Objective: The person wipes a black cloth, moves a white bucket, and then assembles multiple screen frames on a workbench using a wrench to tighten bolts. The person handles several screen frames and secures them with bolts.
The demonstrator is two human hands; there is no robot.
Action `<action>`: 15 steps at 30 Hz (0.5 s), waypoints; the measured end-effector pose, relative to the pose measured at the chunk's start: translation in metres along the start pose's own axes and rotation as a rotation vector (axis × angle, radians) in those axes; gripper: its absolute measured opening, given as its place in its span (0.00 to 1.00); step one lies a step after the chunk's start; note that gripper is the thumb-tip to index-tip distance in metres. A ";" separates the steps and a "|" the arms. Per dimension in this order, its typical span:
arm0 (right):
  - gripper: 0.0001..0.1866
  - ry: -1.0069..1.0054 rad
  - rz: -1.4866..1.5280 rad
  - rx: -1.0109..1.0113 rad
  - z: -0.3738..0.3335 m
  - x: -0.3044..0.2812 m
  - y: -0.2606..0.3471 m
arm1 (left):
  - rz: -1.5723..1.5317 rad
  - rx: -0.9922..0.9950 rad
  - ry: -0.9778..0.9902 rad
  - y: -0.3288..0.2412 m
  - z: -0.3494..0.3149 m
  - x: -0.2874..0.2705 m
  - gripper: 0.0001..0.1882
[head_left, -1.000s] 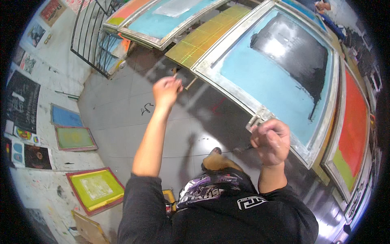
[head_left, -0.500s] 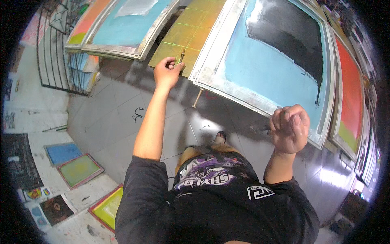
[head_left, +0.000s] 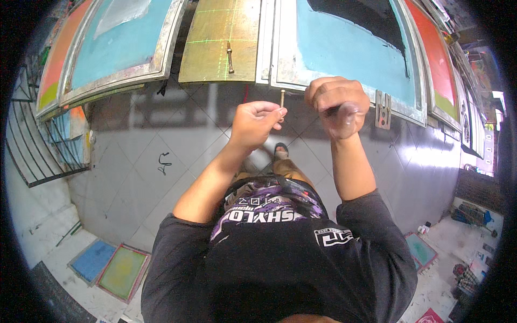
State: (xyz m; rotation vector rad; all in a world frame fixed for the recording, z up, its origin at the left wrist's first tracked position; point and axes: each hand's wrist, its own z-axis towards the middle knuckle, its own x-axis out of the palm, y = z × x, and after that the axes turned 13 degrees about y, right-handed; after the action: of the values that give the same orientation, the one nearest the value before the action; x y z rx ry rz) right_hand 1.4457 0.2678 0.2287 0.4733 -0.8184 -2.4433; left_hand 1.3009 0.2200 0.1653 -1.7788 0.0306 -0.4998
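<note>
My left hand (head_left: 257,125) is closed in a pinch on the lower end of a thin brass-coloured bolt (head_left: 283,96), which stands upright below the near edge of the large framed screen (head_left: 347,70). My right hand (head_left: 339,106) is curled into a fist at that same edge; whatever its fingers may hold is hidden. To its right, a slotted metal bracket (head_left: 383,110) hangs at the frame's edge, apart from the hand. A second bolt (head_left: 230,58) lies on the yellowish board (head_left: 202,62), which has green grid lines.
Another framed blue screen (head_left: 116,59) is at the left, with an orange-and-green one beyond it. A red screen (head_left: 431,59) stands at the right. Lower left, a blue panel (head_left: 93,260) and a green framed panel (head_left: 123,272) lie near a dark metal rack (head_left: 40,142). A dark cord (head_left: 163,163) lies on tiles.
My left hand has left the bolt on the board and moved to the bolt under the screen's edge, pinching it. My right fist has shifted left along the edge, uncovering the bracket. The view has turned.
</note>
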 end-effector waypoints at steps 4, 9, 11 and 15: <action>0.21 0.147 -0.025 -0.022 0.019 0.001 -0.004 | -0.014 -0.058 0.072 0.003 0.002 0.000 0.09; 0.16 0.251 0.083 0.018 0.030 -0.011 -0.013 | -0.025 -0.064 0.008 0.005 0.000 0.004 0.08; 0.16 0.258 0.077 0.021 0.029 -0.011 -0.018 | -0.054 -0.031 -0.002 0.007 0.000 0.006 0.07; 0.15 0.386 0.091 0.020 0.025 -0.013 -0.018 | -0.077 0.042 -0.083 0.017 -0.002 0.009 0.07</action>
State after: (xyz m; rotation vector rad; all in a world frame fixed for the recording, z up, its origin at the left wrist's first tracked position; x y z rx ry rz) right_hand 1.4375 0.2987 0.2386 0.8625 -0.6824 -2.1640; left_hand 1.3124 0.2106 0.1529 -1.7624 -0.1061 -0.4786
